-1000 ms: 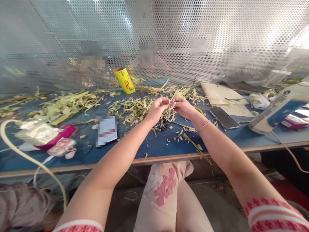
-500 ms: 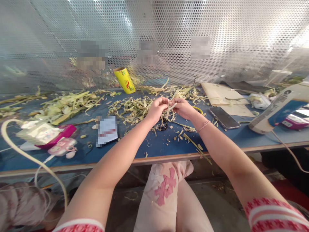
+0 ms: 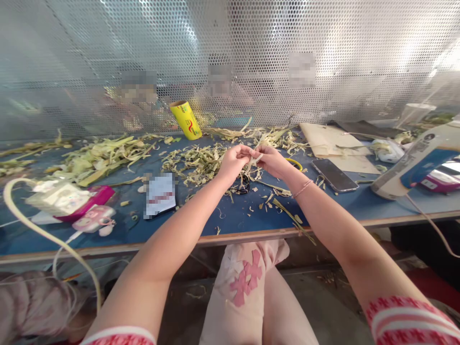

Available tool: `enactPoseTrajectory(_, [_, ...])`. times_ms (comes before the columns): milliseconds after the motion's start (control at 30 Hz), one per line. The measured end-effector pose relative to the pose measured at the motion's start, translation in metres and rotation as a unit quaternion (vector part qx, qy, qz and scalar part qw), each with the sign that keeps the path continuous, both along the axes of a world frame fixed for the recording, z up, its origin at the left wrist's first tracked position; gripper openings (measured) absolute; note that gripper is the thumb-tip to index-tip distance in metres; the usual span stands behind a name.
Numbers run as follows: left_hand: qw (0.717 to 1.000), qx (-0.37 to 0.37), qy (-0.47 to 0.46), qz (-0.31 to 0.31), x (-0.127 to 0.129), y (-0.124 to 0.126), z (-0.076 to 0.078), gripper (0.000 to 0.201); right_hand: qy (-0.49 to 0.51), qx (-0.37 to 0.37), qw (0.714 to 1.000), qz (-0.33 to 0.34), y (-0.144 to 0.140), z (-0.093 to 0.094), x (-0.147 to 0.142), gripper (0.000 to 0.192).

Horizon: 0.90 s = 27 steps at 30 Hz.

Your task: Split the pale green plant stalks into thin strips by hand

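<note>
Perforated metal sheeting backs a blue table (image 3: 230, 218) littered with pale leaf scraps (image 3: 196, 163). At the centre of the frame, above the table, the left hand (image 3: 234, 162) and right hand (image 3: 272, 160) meet, fingertips pinched together on a thin pale leaf strip (image 3: 252, 163). Its long axis runs from upper right down to lower left, the loose end hanging toward the table. Both forearms reach up from the lower corners, wrists slightly bent inward. A phone (image 3: 333, 175) lies just right of the hands, a yellow roll (image 3: 185, 120) farther back.
</note>
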<state>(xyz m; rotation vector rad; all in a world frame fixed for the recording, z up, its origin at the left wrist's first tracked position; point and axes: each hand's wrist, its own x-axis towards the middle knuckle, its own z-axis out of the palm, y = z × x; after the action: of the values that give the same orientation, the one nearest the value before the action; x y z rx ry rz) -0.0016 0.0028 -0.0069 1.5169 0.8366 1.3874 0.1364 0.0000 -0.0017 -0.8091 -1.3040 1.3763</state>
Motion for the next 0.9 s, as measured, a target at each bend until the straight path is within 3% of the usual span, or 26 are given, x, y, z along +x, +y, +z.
enactPoseTrajectory(167, [0.999,0.021,0.024,0.018,0.0002,0.0016,0.0005,0.013,-0.010,-0.007,1.000,-0.020,-0.0002,-0.0003,-0.0019,0.040])
enactPoseTrajectory(433, [0.997,0.024,0.052,0.051,-0.0006,0.0011,-0.0007,0.008,-0.044,0.054,0.995,-0.069,0.0026,-0.0016,-0.0008,0.036])
enactPoseTrajectory(900, [0.992,0.050,0.096,0.066,-0.0027,0.0014,-0.0008,0.005,-0.037,-0.018,0.997,-0.065,-0.0045,0.0054,-0.0042,0.021])
